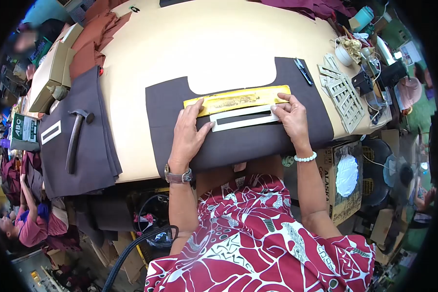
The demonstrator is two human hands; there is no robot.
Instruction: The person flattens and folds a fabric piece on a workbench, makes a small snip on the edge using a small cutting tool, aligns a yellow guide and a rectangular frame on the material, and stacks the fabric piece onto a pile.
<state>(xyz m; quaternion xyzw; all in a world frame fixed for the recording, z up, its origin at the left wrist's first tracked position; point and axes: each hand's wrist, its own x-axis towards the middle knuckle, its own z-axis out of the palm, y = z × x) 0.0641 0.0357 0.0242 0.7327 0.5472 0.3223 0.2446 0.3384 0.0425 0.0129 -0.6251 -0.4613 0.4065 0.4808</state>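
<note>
A slim white rectangular frame (246,125) with a long slot lies over dark brown cloth (219,152), just below a worn yellow strip (236,100). My left hand (186,135) has its thumb against the frame's left end, while its fingertips rest on the strip's left end. At the other end, my right hand (294,122) has its thumb on the frame's upper right corner and its bent index finger by the strip. The frame sits between both hands, tilted slightly up to the right. Whether it is lifted off the cloth is hard to tell.
Thread snips (303,71) lie on the cloth's upper right. Pale slotted templates (344,100) are at the table's right. On the left, a hammer (75,138) and another white frame (51,132) rest on stacked dark cloth (95,163). A person in pink (39,226) is at lower left.
</note>
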